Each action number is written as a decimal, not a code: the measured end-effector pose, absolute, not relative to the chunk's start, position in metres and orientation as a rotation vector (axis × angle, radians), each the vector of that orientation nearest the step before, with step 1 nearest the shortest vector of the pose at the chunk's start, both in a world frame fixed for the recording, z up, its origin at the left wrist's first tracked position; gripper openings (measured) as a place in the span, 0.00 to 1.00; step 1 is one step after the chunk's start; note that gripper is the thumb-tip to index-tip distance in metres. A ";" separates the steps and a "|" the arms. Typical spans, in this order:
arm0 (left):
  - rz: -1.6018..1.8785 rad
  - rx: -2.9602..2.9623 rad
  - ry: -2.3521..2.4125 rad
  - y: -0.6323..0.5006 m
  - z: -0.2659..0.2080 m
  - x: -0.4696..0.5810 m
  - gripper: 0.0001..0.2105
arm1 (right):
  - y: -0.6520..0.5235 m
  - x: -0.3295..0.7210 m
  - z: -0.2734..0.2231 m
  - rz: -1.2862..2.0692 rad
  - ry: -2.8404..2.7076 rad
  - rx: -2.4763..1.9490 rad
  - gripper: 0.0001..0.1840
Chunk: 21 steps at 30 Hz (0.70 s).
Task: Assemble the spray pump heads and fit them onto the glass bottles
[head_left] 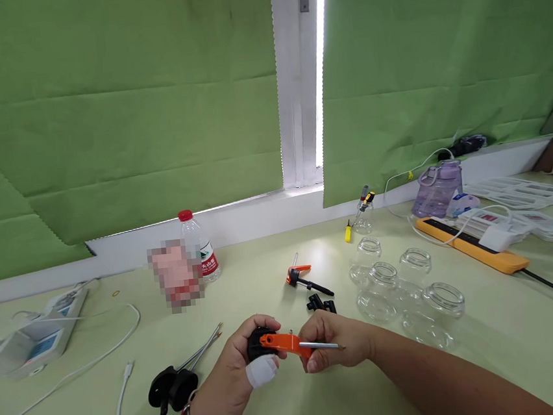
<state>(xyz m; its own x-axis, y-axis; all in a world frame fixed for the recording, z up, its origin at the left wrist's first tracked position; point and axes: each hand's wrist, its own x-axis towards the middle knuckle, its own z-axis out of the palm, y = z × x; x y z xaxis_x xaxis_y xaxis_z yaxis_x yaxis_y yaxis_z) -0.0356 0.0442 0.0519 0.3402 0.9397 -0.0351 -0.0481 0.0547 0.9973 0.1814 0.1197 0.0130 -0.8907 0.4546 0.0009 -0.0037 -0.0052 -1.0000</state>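
My left hand, its thumb wrapped in white tape, grips a round black part. An orange lever lies across that part and reaches to my right hand, whose thumb and fingers are closed on its far end. A silver rod sticks out to the right by my right fingers; whether it is fixed to the lever I cannot tell. Left of my left wrist lie black round pieces with metal rods. Beyond my hands are an orange and black lever piece and small black parts.
Several clear glass jars stand to the right. Behind them are screwdrivers in a jar, a purple bottle and an orange power strip. A water bottle, white power strip and cables are on the left.
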 end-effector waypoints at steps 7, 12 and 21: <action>0.870 1.345 0.909 0.041 0.058 -0.032 0.18 | 0.121 0.182 0.010 2.021 -2.054 -0.505 0.20; 0.808 1.367 0.903 0.037 0.058 -0.031 0.18 | 0.119 0.181 0.011 2.001 -2.220 -0.511 0.23; 0.742 1.365 0.841 0.032 0.059 -0.028 0.19 | 0.118 0.183 0.010 1.978 -2.364 -0.460 0.26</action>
<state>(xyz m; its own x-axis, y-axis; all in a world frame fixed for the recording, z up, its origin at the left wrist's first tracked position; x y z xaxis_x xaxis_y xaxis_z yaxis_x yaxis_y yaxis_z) -0.0283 0.0315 0.0586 0.5185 0.8514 -0.0794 0.0274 0.0763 0.9967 0.1829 0.1177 0.0100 -0.9562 0.2400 -0.1678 0.2075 0.1509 -0.9665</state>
